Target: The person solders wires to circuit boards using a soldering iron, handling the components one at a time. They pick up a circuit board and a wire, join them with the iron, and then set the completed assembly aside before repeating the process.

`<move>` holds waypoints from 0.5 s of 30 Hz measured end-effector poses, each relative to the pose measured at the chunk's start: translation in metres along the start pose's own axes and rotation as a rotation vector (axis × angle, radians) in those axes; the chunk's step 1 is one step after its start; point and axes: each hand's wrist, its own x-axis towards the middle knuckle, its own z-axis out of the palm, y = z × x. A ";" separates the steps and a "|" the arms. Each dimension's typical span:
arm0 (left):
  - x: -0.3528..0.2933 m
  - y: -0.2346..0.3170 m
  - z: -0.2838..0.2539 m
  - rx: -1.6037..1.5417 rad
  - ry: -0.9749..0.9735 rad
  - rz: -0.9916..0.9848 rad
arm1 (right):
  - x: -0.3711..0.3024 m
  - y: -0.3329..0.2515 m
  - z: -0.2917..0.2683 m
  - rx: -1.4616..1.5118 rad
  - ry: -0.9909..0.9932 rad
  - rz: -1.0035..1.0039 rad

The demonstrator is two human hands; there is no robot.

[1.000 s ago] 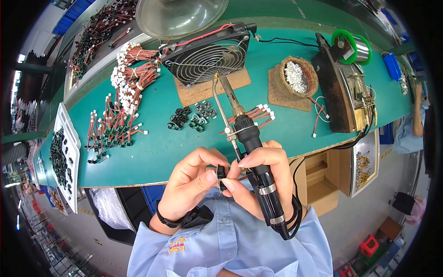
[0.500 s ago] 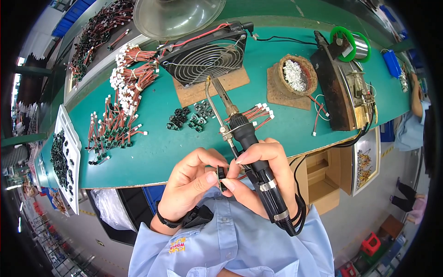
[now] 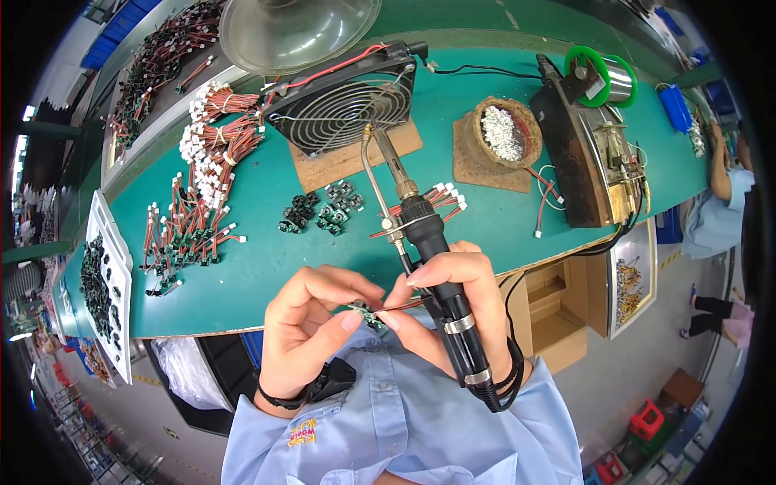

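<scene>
left hand point(image 3: 301, 327) and right hand point(image 3: 482, 297) pinch a wired board point(image 3: 373, 320), right also gripping a soldering iron point(image 3: 427, 229), apparently inspecting; next likely needs careful release.

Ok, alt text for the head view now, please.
A left hand and right hand hold a small green circuit board between them; the right also grips a black soldering iron. Beyond, a green bench carries a fan, wire bundles and a spool.
</scene>
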 end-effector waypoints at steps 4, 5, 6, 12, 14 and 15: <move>0.003 -0.006 0.002 -0.031 0.009 -0.020 | -0.007 0.008 0.003 -0.017 0.088 0.019; 0.002 -0.006 0.002 -0.040 0.023 -0.032 | -0.006 0.008 0.002 -0.016 0.078 0.015; 0.003 -0.007 0.003 -0.042 0.031 -0.023 | -0.005 0.008 -0.001 -0.175 0.072 -0.048; 0.013 -0.009 0.000 0.064 0.298 0.029 | -0.020 0.000 -0.033 -0.576 0.003 -0.171; 0.013 -0.009 -0.003 0.078 0.333 0.052 | -0.034 0.005 -0.039 -0.536 -0.014 -0.236; 0.014 -0.008 -0.003 0.084 0.352 0.066 | -0.039 0.005 -0.039 -0.517 -0.021 -0.268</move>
